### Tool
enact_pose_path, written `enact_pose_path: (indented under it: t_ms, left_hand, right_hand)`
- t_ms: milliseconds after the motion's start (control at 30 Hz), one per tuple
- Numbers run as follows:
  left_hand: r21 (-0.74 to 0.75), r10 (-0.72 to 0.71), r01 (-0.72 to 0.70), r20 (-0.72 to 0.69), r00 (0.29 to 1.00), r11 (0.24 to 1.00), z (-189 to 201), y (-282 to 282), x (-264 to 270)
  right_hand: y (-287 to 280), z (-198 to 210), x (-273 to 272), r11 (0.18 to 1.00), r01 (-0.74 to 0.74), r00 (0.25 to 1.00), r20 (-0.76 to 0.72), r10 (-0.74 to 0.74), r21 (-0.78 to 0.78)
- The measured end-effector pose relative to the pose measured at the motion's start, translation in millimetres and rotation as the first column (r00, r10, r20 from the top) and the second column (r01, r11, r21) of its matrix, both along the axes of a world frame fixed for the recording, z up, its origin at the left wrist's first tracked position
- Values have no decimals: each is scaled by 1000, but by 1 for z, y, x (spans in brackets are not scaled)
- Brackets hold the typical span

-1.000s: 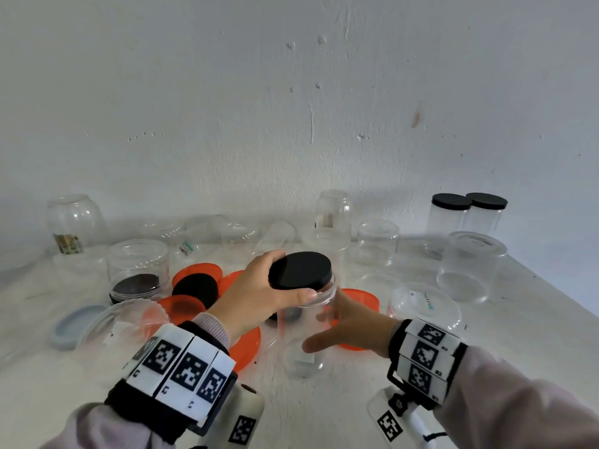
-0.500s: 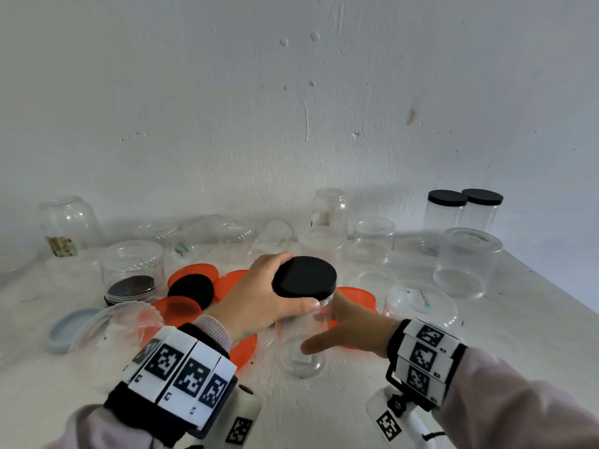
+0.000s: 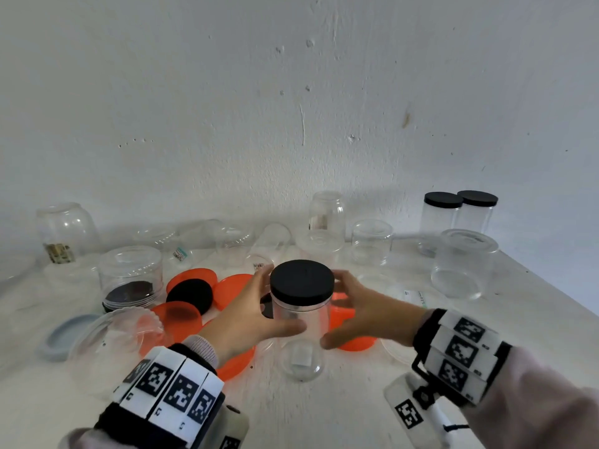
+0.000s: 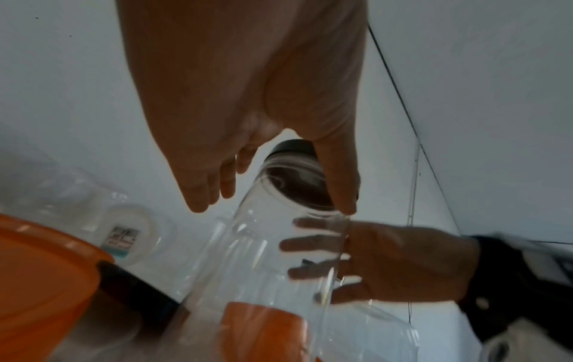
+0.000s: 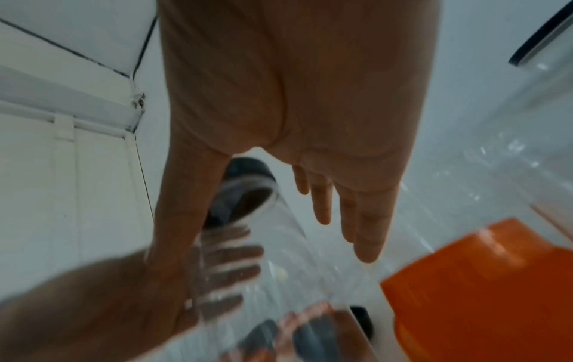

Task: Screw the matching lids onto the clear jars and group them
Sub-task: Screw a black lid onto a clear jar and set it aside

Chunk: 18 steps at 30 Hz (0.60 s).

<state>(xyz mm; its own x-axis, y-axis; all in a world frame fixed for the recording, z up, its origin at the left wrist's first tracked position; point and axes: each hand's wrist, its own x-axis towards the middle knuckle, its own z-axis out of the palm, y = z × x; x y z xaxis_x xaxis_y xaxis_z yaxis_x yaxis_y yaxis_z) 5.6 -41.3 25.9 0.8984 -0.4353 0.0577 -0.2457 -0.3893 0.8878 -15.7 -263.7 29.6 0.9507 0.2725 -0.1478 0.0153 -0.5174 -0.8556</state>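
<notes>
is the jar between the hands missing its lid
No, a black lid sits on top of the clear jar that the left hand and right hand hold.

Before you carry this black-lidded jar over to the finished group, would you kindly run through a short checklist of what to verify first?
1. Black lid sits level on the clear jar: ok.
2. Lid screwed fully tight: cannot tell.
3. Left hand holds the jar's side, thumb across the front: ok.
4. Right hand supports the opposite side: ok.
5. Jar upright: ok; whether its base is clear of the table: cannot tell.
6. Bare table beside the two black-lidded jars at back right: cannot tell, since a wide clear container stands in front.
</notes>
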Motion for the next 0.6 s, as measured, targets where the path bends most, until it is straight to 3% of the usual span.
enact_pose_path:
  t_ms: [100,233,400,600]
  left_hand:
    - [28,-45,46,-14,999,999,-11,2,2]
    - [43,-40,41,-33,999,998,-21,-4,4]
    - [12,-42,42,-44,998,999,-26,-9,4]
    - [-51,-51,47,-62,997,998,-26,-10,1]
  right_hand:
    - [-4,30,-3,999,-38,997,71,40,-24]
    - [9,61,2,967,-112,979,142,147,-231]
    - [30,84,17,824,-156,958,120,261,-545]
    - [46,100,24,664,-188,951,34,307,-724]
